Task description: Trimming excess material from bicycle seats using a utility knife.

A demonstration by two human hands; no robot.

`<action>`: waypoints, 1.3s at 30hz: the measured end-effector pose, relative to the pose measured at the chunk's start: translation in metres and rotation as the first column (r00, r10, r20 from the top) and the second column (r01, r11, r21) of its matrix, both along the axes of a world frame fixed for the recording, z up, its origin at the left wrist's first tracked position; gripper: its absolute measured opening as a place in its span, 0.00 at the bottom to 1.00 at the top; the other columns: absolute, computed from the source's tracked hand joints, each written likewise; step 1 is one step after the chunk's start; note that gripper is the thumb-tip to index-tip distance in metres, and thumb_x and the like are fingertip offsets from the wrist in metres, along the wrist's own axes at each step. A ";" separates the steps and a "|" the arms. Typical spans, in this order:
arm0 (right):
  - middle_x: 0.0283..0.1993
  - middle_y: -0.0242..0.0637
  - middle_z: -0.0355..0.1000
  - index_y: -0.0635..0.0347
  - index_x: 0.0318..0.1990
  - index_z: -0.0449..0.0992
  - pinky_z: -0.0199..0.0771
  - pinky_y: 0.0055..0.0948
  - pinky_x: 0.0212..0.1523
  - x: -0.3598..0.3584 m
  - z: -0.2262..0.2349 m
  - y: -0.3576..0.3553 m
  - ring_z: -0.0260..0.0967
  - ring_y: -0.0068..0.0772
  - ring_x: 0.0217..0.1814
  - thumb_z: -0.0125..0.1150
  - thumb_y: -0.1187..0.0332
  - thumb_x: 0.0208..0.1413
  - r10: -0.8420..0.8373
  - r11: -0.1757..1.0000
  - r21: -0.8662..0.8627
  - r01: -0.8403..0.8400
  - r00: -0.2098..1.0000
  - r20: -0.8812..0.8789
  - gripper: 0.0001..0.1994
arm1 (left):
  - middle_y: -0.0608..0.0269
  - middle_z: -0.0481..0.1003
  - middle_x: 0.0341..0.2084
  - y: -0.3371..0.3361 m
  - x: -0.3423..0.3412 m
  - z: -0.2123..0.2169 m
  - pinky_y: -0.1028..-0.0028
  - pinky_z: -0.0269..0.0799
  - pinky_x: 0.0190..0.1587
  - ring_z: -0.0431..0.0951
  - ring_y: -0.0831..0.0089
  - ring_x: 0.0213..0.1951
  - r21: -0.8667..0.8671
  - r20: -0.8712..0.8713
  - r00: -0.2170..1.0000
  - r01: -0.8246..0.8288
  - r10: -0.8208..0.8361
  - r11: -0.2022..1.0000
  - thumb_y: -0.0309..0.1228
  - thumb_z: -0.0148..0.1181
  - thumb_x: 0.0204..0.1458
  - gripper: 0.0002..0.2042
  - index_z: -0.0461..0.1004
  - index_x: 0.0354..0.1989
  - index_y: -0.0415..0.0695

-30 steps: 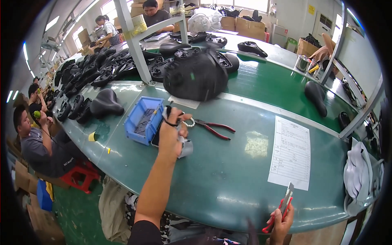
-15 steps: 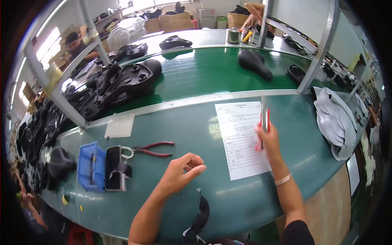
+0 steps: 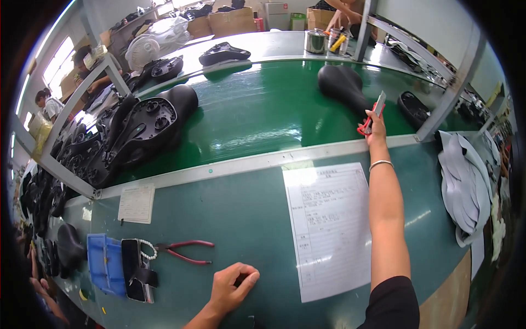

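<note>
My right hand (image 3: 375, 125) is stretched far forward, shut on a red-handled tool with a flat metal blade (image 3: 374, 108). It hovers just beside a black bicycle saddle (image 3: 342, 85) lying on the green conveyor belt (image 3: 257, 115). My left hand (image 3: 233, 285) rests near the front of the grey-green table (image 3: 241, 219), fingers curled in a loose fist; whether anything is inside it is hidden. Red-handled pliers (image 3: 183, 251) lie just left of that hand.
A white printed sheet (image 3: 329, 225) lies between my arms. A blue tray (image 3: 103, 264) and a dark phone-like object (image 3: 136, 270) sit at the front left. Black saddles (image 3: 137, 131) pile up at left behind a metal frame. Grey covers (image 3: 463, 186) are stacked at right. Other people work at far left.
My right hand has moved from the paper sheet forward to the saddle on the belt, still holding the tool. My left hand has drawn back from the blue tray area toward me.
</note>
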State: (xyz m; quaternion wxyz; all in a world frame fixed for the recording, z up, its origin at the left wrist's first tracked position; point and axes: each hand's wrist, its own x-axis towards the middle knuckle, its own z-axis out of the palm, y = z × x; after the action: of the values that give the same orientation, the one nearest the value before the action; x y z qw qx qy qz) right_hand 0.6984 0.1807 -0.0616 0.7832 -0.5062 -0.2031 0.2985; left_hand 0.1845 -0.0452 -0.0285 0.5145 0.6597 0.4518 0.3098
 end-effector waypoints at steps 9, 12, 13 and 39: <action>0.35 0.31 0.66 0.55 0.53 0.66 0.76 0.25 0.23 -0.081 0.016 -0.010 0.68 0.24 0.23 0.64 0.70 0.47 0.209 0.977 -0.031 -0.210 0.923 0.324 0.24 | 0.67 0.73 0.21 0.003 0.005 -0.002 0.82 0.67 0.27 0.70 0.85 0.23 0.000 0.089 0.996 -0.025 0.025 1.000 0.26 0.59 0.54 0.05 0.75 0.31 0.37; 0.32 0.31 0.67 0.55 0.50 0.67 0.74 0.25 0.22 -0.153 0.023 -0.043 0.67 0.24 0.22 0.63 0.71 0.48 0.320 0.942 0.034 -0.334 0.924 0.209 0.21 | 0.68 0.73 0.21 -0.001 0.004 -0.005 0.82 0.67 0.26 0.70 0.85 0.22 -0.036 0.146 0.989 -0.034 0.039 0.999 0.27 0.58 0.54 0.05 0.74 0.31 0.37; 0.31 0.31 0.66 0.56 0.50 0.67 0.73 0.25 0.22 -0.167 0.022 -0.057 0.66 0.23 0.21 0.63 0.71 0.48 0.328 0.936 0.055 -0.347 0.919 0.217 0.20 | 0.68 0.73 0.20 -0.001 0.006 -0.006 0.82 0.67 0.26 0.69 0.85 0.22 -0.070 0.193 0.980 -0.026 0.040 0.997 0.27 0.58 0.54 0.05 0.74 0.31 0.37; 0.35 0.37 0.73 0.65 0.57 0.65 0.70 0.21 0.24 -0.334 0.074 -0.387 0.68 0.20 0.26 0.53 0.73 0.59 0.659 0.748 -0.389 -0.537 0.533 0.531 0.18 | 0.59 0.72 0.36 -0.052 -0.091 0.041 0.74 0.73 0.42 0.74 0.73 0.39 -0.440 0.409 0.843 -0.152 0.348 0.885 0.42 0.63 0.52 0.24 0.66 0.49 0.35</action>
State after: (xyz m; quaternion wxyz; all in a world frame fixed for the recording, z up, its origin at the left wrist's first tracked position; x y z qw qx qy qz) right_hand 0.3647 -0.2068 0.0128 0.4654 -0.5428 -0.5902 0.3748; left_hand 0.0931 -0.0973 0.0122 0.6847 0.3806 0.4471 0.4318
